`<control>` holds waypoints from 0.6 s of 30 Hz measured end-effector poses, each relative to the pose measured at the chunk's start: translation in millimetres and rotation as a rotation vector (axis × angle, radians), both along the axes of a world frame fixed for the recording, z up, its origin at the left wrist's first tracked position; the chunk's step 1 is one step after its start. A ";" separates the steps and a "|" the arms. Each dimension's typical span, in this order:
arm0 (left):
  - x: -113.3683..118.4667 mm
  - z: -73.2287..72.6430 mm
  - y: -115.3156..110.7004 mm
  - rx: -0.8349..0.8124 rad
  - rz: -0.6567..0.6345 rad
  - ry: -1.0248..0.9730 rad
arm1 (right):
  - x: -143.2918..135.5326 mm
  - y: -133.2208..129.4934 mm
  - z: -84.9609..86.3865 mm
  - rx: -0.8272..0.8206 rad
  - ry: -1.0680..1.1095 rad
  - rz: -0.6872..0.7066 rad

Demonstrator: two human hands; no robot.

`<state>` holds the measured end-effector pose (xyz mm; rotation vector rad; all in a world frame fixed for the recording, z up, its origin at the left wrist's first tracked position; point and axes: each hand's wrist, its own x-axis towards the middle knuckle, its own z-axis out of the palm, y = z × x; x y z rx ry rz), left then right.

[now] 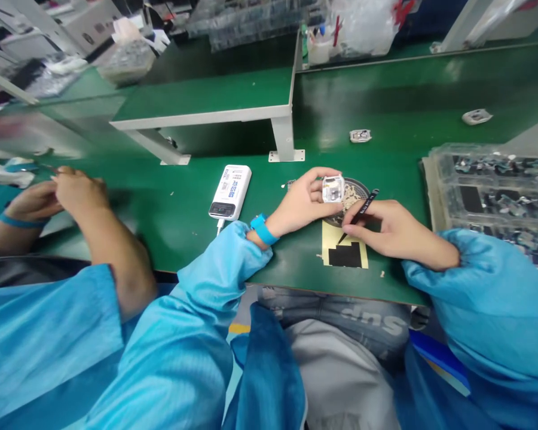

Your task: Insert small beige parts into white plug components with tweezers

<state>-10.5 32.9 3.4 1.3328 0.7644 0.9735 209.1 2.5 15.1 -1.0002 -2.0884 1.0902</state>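
My left hand (pixel 302 200) grips a small white, clear-edged device housing (pixel 333 189) between thumb and fingers, its open inner side facing up. In my right hand (pixel 383 224) is a pair of black tweezers (pixel 359 214), slanted so the tips point down at a yellow backing sheet (pixel 327 236). Black rectangular sticker pieces (pixel 346 255) cover the sheet's lower part. The tips are close to the top edge of the black pieces; contact cannot be made out. Behind both hands lies a round dark dish (pixel 356 186) with small beige bits, partly covered by them.
A white power bank (pixel 231 192) with a cable lies left of my hands. Two similar housings, a near one (pixel 360 136) and a farther one (pixel 476 116), rest behind. Right is a clear compartment box (pixel 484 179) of parts. A raised shelf (pixel 215 98) stands behind; a co-worker's hands (pixel 54 197) are left.
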 end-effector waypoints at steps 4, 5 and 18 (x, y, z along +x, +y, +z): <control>1.6 -10.7 -11.3 0.059 0.046 0.075 | -0.2 0.6 -0.6 0.009 -0.014 0.019; 2.1 -12.0 -12.3 0.071 0.049 0.082 | -0.3 0.7 -0.9 0.012 -0.018 0.023; 3.2 -19.3 -14.6 0.084 0.050 0.097 | 1.9 -2.8 13.3 0.034 0.142 -0.100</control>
